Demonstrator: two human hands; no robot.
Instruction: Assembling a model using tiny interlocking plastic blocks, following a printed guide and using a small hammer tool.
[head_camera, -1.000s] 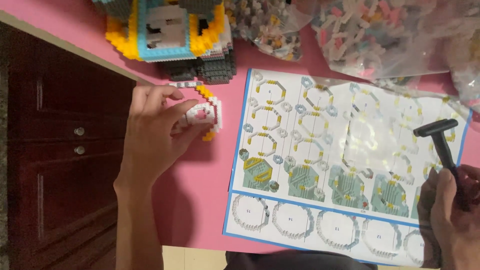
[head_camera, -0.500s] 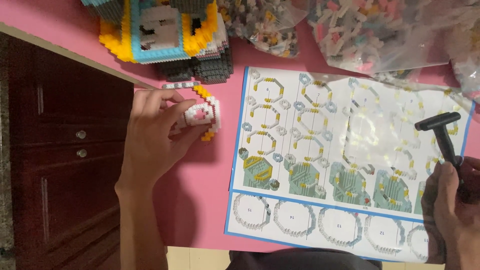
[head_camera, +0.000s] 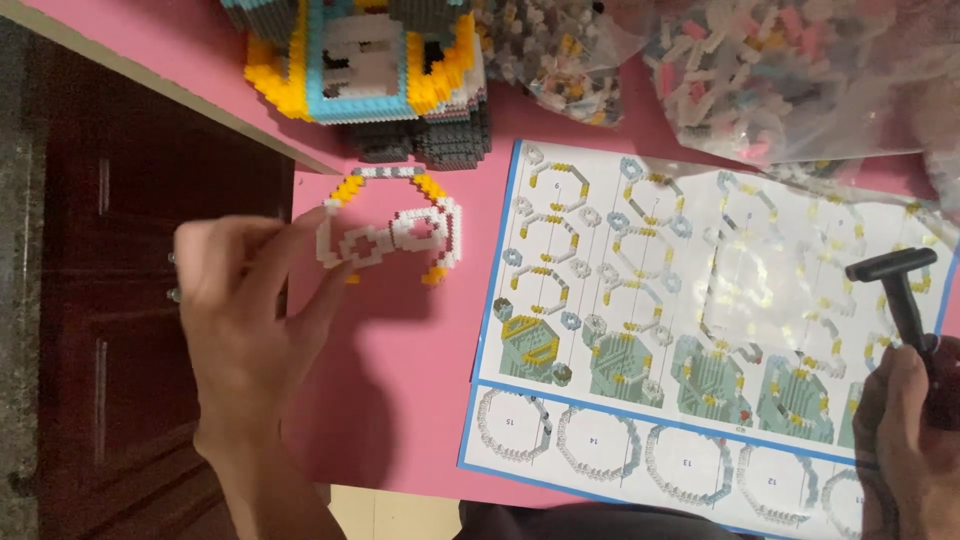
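Landmark: instruction sheet (head_camera: 700, 330) on the pink counter (head_camera: 400, 400). Left of the sheet lies a small white-and-yellow brick piece (head_camera: 395, 232), flat on the counter. Left hand (head_camera: 245, 310) sits left of that piece, blurred, fingers spread with no grip on anything; fingertips just beside the piece's left edge, contact cannot be told. Right hand (head_camera: 905, 440), at the sheet's right edge, has its grip closed around a black T-shaped tool (head_camera: 900, 290). Above the sheet: bags of loose bricks (head_camera: 760, 70); up-left, a large brick model (head_camera: 370, 70).

Two clear plastic bags of small multicoloured bricks (head_camera: 790, 75) lie just above the blue-bordered white instruction sheet (head_camera: 700, 320).
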